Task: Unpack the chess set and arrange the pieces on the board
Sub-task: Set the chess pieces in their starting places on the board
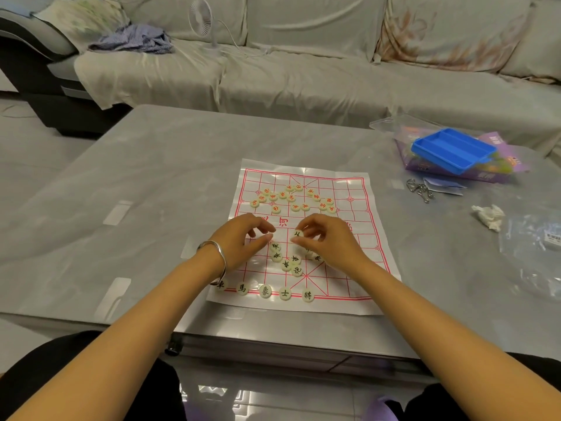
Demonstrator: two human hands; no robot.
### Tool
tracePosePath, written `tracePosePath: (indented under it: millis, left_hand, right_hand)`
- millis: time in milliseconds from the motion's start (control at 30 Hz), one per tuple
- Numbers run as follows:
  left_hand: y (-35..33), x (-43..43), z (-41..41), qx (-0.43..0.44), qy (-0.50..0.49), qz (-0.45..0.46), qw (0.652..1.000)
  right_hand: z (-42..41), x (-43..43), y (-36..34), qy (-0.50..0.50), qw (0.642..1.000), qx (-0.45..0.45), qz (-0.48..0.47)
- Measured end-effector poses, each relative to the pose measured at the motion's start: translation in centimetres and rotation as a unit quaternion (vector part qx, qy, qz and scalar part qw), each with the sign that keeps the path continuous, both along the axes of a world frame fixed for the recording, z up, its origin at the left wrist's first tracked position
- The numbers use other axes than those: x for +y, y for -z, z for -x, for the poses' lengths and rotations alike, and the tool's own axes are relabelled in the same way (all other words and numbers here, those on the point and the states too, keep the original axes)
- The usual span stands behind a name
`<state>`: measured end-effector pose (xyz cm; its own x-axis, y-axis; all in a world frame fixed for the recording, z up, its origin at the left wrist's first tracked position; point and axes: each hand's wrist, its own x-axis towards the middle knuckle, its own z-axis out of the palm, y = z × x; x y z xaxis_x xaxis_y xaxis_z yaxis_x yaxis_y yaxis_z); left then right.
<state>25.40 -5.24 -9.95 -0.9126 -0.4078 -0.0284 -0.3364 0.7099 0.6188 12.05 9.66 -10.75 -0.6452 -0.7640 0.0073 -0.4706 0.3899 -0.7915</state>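
- Head view: board [358,238] lies flat on the tabletop [151,177]; five black pieces [264,291] line its near edge, red pieces [291,199] lie loose beyond.
- Right hand [331,241]: fingers pinch one black piece [297,234].
- Left hand [239,241]: fingers loosely curled, grasping nothing.
- Technique, as judged: read the character, then set the piece squarely on its line crossing.

grey table [158,165] | board sheet [358,189] | blue tray [452,148] on packaging | metal rings [420,189] | crumpled tissue [488,215]
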Motion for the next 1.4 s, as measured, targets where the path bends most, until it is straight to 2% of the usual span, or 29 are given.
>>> tracePosePath:
  millis: [67, 133, 300, 433, 600, 867, 1133, 1400]
  left_hand:
    - [-0.2, 0.6, -0.2, 0.017, 0.023, -0.007, 1.000]
    - [-0.5, 1.7, -0.5, 0.033, 0.058, -0.016, 0.998]
    - [-0.2, 4.5, -1.0, -0.007, 0.139, -0.009, 0.990]
    - [0.2, 5.3, -1.0, -0.061, 0.161, 0.034, 0.985]
    - [0.7, 5.6, -0.5, -0.064, 0.169, 0.097, 0.979]
    - [-0.2, 3.3, -0.5, 0.000, 0.099, 0.054, 0.994]
    - [-0.9, 1.0, -0.8, 0.025, 0.041, 0.033, 0.998]
    - [-0.7, 0.6, -0.9, 0.007, 0.015, -0.005, 1.000]
  right_hand:
    - [-0.3, 1.4, -1.0, 0.012, 0.995, -0.076, 0.058]
    - [-0.6, 3.3, -1.8, 0.025, 0.987, -0.140, 0.068]
    - [-1.1, 8.0, -1.9, -0.027, 0.983, -0.181, -0.032]
    - [-1.8, 8.6, -0.8, -0.046, 0.988, -0.123, -0.079]
    - [-2.0, 8.4, 0.8, -0.022, 0.995, -0.023, -0.091]
    - [-1.7, 9.2, 1.2, -0.050, 0.993, 0.029, -0.105]
    - [-1.8, 9.3, 1.4, -0.065, 0.992, 0.021, -0.107]
    - [-1.6, 9.2, 1.1, -0.073, 0.993, -0.009, -0.095]
